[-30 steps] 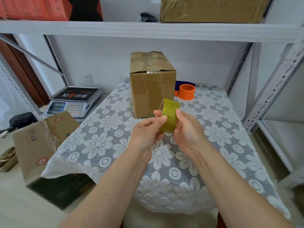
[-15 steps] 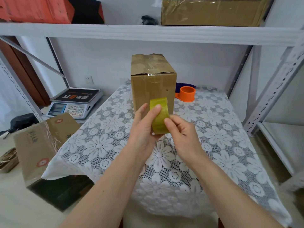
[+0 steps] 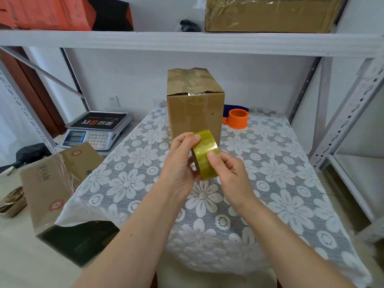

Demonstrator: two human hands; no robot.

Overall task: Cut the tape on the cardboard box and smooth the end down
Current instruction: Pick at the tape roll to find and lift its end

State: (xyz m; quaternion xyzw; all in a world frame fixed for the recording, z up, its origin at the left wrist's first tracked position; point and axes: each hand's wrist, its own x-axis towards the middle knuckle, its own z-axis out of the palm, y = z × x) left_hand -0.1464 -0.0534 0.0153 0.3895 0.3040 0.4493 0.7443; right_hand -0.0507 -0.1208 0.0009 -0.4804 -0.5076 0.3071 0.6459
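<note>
Head view, item one: tape roll (image 3: pixel 205 155), glossy yellow-green ring, held edge-on above the desk (image 3: pixel 280 183) between both hands; the left hand (image 3: pixel 180 163) curls round its left side with fingertips on the top rim, while the right hand (image 3: pixel 226 173) lays its thumb flat on the outer band, probably feeling for the loose end. Item two: cardboard box (image 3: pixel 195 107), tall, matte brown, upright on the lace floral cloth just behind the roll, clear crinkled tape across its closed top flaps. Item three: orange tape dispenser (image 3: pixel 238 118), smooth plastic, right of the box.
</note>
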